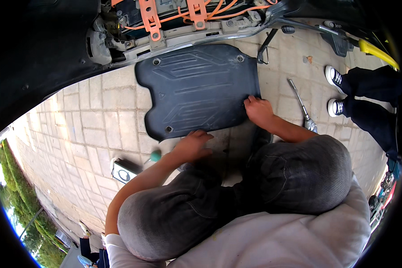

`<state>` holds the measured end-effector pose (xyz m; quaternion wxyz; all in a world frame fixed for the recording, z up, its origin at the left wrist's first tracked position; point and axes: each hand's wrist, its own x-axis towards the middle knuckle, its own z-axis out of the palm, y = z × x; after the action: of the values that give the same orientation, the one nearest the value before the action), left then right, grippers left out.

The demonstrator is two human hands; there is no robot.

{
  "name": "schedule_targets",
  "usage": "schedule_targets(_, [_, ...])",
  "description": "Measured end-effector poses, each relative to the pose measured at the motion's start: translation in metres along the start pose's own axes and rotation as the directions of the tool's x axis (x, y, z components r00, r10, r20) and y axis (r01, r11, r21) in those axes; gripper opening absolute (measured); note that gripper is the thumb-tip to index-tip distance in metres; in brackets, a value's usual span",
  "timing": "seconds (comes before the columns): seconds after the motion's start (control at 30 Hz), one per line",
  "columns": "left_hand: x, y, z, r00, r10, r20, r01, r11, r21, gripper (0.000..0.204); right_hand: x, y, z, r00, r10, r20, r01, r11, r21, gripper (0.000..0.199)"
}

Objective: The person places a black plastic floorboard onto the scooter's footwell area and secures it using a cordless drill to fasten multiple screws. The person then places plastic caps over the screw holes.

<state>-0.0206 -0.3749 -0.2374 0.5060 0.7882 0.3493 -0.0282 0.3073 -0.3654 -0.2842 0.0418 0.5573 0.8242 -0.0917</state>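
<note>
A dark plastic floorboard panel (196, 85), with moulded ridges and holes near its corners, lies tilted in front of me beside the scooter frame (183, 38). My right hand (258, 110) is closed on the panel's right edge, near its lower corner. Just below the panel's near edge is my left hand (194, 145), its fingers and thumb apart and nothing in it. The fingertips are close to that edge; whether they touch it I cannot tell.
Orange brackets (150, 20) and orange cables cross the scooter's open bay. A long-shafted ratchet tool (303, 105) lies at right, near another person's sneakers (336, 108). A green-ended tool (155, 155) and a small white-and-black box (123, 171) rest on the paving left.
</note>
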Motion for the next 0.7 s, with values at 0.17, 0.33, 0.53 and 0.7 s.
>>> schedule_targets(0.17, [0.005,-0.002,-0.025,0.982,-0.052,-0.184,0.031,0.993,-0.113,0.042,0.002,-0.002,0.003,0.999,0.028,0.041,-0.029,0.999,0.015,0.007])
schedule_targets(0.33, [0.002,-0.033,-0.065,0.702,-0.285,-0.652,0.077,0.941,-0.329,0.023,0.001,-0.002,-0.004,1.0,0.024,-0.02,-0.022,0.997,0.079,0.01])
schedule_targets(0.53, [-0.04,-0.104,-0.084,0.521,-0.782,-0.343,0.248,0.523,-0.816,0.058,-0.002,-0.001,-0.009,0.998,0.001,0.07,-0.003,0.999,0.036,0.012])
schedule_targets(0.7, [-0.061,-0.127,-0.052,0.777,-0.63,0.021,0.105,0.096,-0.99,0.057,0.001,-0.002,-0.006,0.989,0.02,0.144,-0.021,1.0,0.012,0.014])
